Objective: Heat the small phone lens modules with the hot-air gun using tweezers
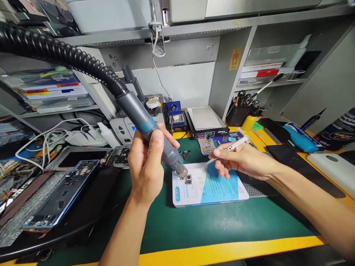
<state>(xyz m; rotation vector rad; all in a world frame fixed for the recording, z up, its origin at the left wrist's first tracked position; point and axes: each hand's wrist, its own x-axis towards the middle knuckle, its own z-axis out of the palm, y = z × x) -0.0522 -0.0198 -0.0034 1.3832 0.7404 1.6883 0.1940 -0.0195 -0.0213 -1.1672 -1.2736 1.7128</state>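
My left hand (pixel 148 162) is wrapped round the grey handle of a hot air gun (pixel 135 109), its black coiled hose running off to the upper left. The metal nozzle points down at a small camera module (pixel 189 179) on a white and blue printed pad (pixel 219 188). Between the thumb and fingers of my right hand (pixel 231 159) is a pair of light metal tweezers (pixel 231 146). Their tips are just above or on the pad, to the right of the nozzle; I cannot tell whether they touch it. Another small dark part (pixel 186 154) lies behind the pad.
An opened phone frame (pixel 62 195) and a bubble-wrapped piece lie at the left. Behind stand a hot air station (pixel 123 131), a soldering station (pixel 174 112) and a flat heating plate (pixel 206 120). A tool holder (pixel 240 109) and a yellow bottle (pixel 249 122) are at the right.
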